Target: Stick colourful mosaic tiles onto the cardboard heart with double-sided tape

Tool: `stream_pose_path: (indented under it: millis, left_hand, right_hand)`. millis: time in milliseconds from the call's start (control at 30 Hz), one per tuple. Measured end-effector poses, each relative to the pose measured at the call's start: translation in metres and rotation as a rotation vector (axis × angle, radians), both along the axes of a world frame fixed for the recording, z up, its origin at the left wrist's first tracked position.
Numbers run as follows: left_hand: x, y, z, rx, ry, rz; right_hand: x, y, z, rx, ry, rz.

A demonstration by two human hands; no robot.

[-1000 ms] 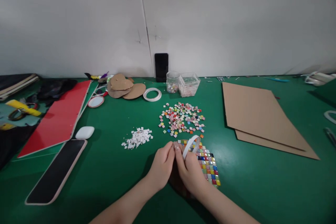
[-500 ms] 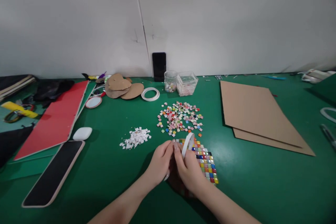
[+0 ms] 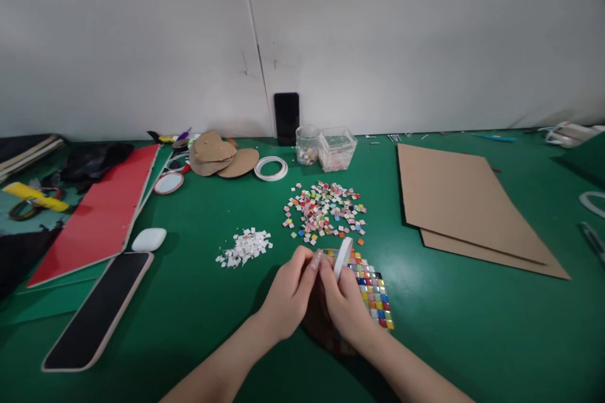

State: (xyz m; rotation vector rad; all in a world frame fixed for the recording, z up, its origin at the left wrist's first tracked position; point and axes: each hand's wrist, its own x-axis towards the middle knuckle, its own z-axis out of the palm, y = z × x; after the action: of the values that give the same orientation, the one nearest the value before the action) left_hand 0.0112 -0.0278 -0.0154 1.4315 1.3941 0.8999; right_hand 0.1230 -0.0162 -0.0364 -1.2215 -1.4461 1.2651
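Note:
A round board covered with coloured mosaic tiles (image 3: pixel 373 293) lies on the green table, its left part bare and brown. Over that bare part, my right hand (image 3: pixel 347 302) grips a narrow white tape roll (image 3: pixel 344 257), which stands up on edge between its fingers. My left hand (image 3: pixel 290 293) is closed in a pinch, thumb and fingertips touching those of my right hand. Whatever lies between the left fingertips is hidden. Just beyond my hands is a loose heap of coloured tiles (image 3: pixel 324 211); a pile of white paper squares (image 3: pixel 246 247) lies to the left.
Brown cardboard sheets (image 3: pixel 454 195) lie at right. A clear cup (image 3: pixel 308 146) and a clear box (image 3: pixel 337 150) stand at the back, beside an upright phone (image 3: pixel 286 118). Another phone (image 3: pixel 99 312), a white case (image 3: pixel 149 240) and a red board (image 3: pixel 101 214) are at left.
My right hand and the tape roll have shifted slightly to the right. My left hand's fingertips have turned a little and still meet the right hand's.

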Motion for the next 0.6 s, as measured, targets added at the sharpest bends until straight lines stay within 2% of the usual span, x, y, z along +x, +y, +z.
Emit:
stream_pose_path:
  millis: [167, 500, 600]
  left_hand:
    - [-0.0001, -0.0015, -0.0029, 0.057, 0.066, -0.028]
    - [-0.0027, -0.0013, -0.0012, -0.004, 0.057, -0.09]
    - [-0.0042, -0.0007, 0.0023, -0.004, 0.104, -0.144]
  right_hand:
    - [-0.0011, 0.0005, 0.0054, -0.028, 0.079, -0.016]
    - [0.0018, 0.0002, -0.0018, -0.108, 0.071, -0.058]
    - [0.0036, 0.0018, -0.001, -0.155, 0.06, -0.117]
